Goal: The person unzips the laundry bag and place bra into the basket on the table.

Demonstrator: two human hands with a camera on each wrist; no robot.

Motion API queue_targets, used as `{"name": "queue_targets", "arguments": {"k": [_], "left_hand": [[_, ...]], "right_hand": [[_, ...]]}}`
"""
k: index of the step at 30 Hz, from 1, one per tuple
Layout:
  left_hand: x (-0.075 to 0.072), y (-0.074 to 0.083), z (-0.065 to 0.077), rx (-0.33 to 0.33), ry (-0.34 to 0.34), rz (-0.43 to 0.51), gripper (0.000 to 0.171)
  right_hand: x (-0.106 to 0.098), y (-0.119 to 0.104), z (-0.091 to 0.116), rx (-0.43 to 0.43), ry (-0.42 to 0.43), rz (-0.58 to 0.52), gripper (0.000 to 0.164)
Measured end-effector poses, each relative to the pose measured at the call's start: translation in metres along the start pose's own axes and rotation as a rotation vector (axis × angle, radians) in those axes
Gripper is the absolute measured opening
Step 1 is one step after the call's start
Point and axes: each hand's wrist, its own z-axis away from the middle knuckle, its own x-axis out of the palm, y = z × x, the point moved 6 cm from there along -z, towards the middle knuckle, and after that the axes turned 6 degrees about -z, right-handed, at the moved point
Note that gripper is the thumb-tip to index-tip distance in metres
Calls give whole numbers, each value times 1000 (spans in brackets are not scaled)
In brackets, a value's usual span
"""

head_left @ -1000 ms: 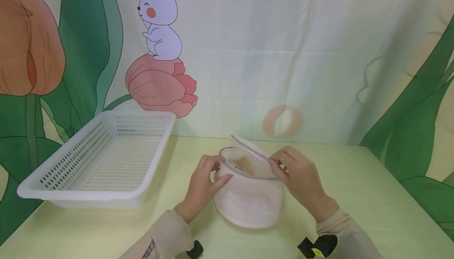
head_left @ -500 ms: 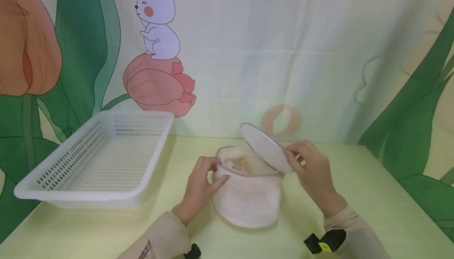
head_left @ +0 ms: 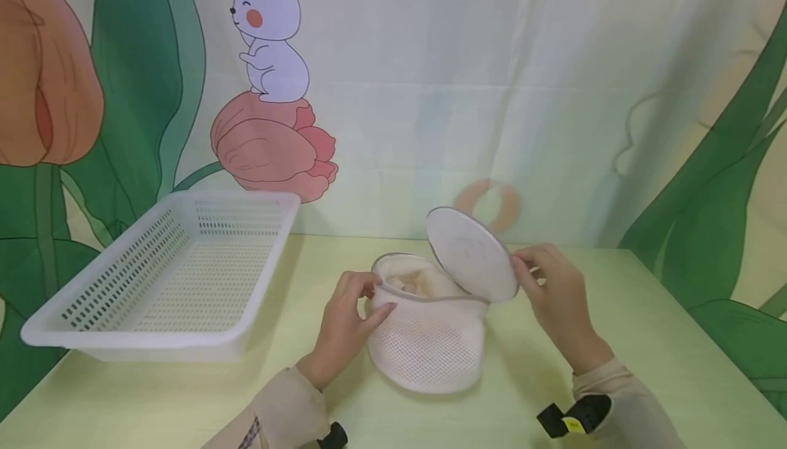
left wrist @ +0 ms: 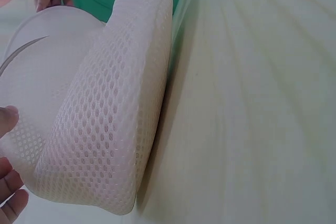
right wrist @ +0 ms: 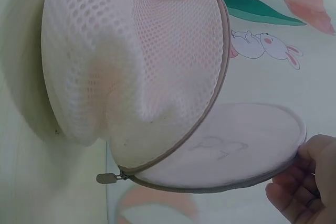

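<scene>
A white mesh laundry bag (head_left: 427, 350) stands on the table with its round lid (head_left: 473, 254) tilted up to the right. My left hand (head_left: 346, 319) holds the left side of the rim, thumb against the front mesh. The right hand (head_left: 556, 295) pinches the lid's right edge between thumb and fingers. Through the opening, some beige cloth-like contents (head_left: 413, 282) show, partly hidden by the front wall. In the right wrist view, a grey zip puller (right wrist: 107, 178) hangs where the lid meets the bag's rim.
To the left, a white plastic basket (head_left: 261, 298) with slotted sides stands on the pale yellow-green table (head_left: 639, 339). A fabric backdrop (head_left: 393, 93) with a rabbit and tulips rises behind the table's far edge.
My right hand has moved right, swinging the lid up and away from the bag's mouth, so the opening shows wider. The left hand keeps its hold on the rim.
</scene>
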Motion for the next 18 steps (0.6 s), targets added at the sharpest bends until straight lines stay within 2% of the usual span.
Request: {"name": "queue_targets", "arguments": {"k": [18], "left_hand": [[1, -1, 0, 0, -6, 2, 38]], "right_hand": [[-5, 35, 10, 209, -110, 56, 9]]}}
